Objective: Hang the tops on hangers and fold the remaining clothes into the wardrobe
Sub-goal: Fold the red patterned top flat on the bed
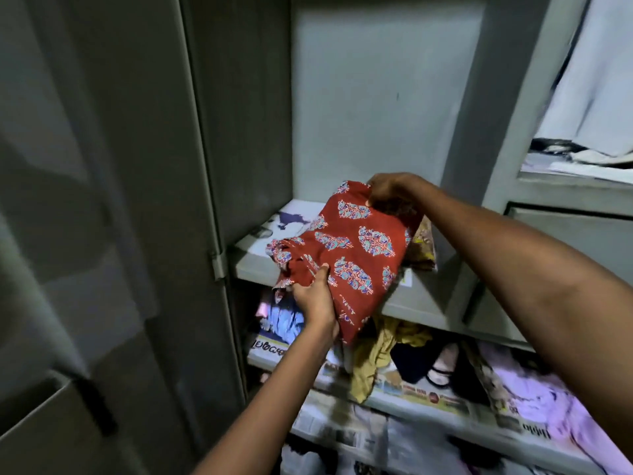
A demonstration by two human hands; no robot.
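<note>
Grey wardrobe shelf [253, 260] bears folded red garment [356, 248], clutched by left hand [313, 296], right hand [390, 190].

One head-worn view looks forward and down, close into the open wardrobe [376, 97] shelves, wide-angle.

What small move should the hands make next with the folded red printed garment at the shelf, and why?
Probably slide it further in and let go. The red printed garment lies half on the grey shelf, its near end overhanging the front edge. The left hand grips that end from below; the right hand pinches the far edge. Free shelf shows behind it.
</note>
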